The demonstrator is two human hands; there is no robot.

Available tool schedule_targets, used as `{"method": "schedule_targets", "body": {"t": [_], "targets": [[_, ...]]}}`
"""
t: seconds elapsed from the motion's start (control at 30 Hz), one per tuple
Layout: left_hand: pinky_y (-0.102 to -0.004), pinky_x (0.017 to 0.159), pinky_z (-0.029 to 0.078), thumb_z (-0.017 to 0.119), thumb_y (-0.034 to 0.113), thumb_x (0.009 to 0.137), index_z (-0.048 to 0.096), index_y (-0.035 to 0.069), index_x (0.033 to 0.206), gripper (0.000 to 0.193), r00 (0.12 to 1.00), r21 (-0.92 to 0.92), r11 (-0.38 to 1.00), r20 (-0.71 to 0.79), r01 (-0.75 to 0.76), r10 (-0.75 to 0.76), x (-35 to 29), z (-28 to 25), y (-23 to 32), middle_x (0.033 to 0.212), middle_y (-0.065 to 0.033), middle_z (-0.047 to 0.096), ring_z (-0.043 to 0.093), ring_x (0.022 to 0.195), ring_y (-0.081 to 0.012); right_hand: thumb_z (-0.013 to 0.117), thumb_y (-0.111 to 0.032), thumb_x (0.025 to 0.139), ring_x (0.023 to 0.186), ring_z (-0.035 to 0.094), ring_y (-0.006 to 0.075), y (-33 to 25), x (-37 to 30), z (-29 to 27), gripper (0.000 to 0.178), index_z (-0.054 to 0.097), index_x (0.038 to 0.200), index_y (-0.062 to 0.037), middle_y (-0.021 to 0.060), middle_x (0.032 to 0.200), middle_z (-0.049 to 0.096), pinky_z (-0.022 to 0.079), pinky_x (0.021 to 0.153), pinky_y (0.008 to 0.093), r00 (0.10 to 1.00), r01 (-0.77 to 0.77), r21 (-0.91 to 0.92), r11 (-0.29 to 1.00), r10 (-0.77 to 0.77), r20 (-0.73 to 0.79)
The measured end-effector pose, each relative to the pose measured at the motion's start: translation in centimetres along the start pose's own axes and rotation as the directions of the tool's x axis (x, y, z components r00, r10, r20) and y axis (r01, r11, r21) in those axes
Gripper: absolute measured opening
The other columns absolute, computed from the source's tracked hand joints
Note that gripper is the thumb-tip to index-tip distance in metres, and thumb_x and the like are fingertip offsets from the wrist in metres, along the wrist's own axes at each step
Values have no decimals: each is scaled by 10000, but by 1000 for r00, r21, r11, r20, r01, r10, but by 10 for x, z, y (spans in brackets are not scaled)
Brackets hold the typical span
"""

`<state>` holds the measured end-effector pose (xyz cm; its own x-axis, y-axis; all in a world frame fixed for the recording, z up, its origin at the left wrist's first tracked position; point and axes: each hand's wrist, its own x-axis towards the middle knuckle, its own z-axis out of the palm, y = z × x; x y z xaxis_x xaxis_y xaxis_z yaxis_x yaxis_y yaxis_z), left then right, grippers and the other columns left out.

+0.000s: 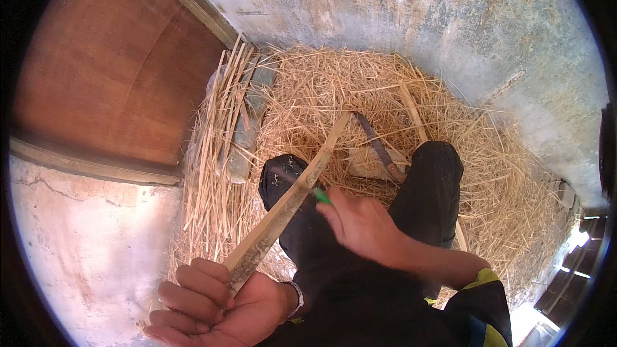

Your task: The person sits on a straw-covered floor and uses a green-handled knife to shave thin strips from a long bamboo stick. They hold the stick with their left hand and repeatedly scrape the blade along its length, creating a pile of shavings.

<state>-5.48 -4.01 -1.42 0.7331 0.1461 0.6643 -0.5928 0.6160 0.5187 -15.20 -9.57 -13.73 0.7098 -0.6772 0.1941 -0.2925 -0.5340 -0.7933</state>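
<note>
My left hand (205, 299) is closed around the near end of a long split bamboo strip (283, 211), pale on one face and grey-brown along the other. The strip slants away from me, up and to the right, over my left knee; its far end lies near the shavings. My right hand (364, 225) grips a small knife by its green handle (322, 196). Its blade, blurred by motion, crosses the strip about midway and points left. Beyond my knees rests a machete (373, 138) with a dark blade and a brown handle.
Pale shavings (308, 90) cover the ground. Several thin strips (222, 122) lie bundled at the left beside a greyish sack (257, 90). Another split piece (412, 110) lies past my right knee (437, 167). A stained wall (411, 13) and a brown panel (116, 64) enclose the spot.
</note>
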Motion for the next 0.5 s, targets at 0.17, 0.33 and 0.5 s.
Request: {"method": "schedule_targets", "body": {"t": [0.17, 0.33, 0.5], "targets": [[-249, 465, 144, 408, 258, 974, 259, 155, 640, 380, 1000, -15, 1000, -3, -6, 6, 11, -4, -2, 568, 29, 168, 165, 486, -73, 563, -216, 905, 540, 595, 377, 16, 2, 16, 223, 482, 916, -8, 185, 559, 562, 471, 475, 439, 992, -115, -100, 988, 120, 41], [-244, 469, 147, 392, 253, 979, 246, 156, 639, 383, 986, 133, 990, -149, -50, 69, 3, 10, 3, 569, 27, 167, 166, 482, -69, 559, -218, 908, 541, 598, 376, -10, 7, 11, 231, 481, 925, -1, 192, 562, 562, 471, 475, 446, 999, -10, -55, 998, 11, 33], [-243, 472, 150, 389, 251, 980, 255, 149, 648, 373, 1000, -5, 1000, -3, -10, 10, 8, -4, 0, 573, 27, 168, 174, 483, -65, 518, -278, 926, 512, 594, 373, 17, 8, 15, 274, 476, 944, -8, 181, 551, 564, 465, 436, 457, 996, -89, -133, 987, 88, -13]]}}
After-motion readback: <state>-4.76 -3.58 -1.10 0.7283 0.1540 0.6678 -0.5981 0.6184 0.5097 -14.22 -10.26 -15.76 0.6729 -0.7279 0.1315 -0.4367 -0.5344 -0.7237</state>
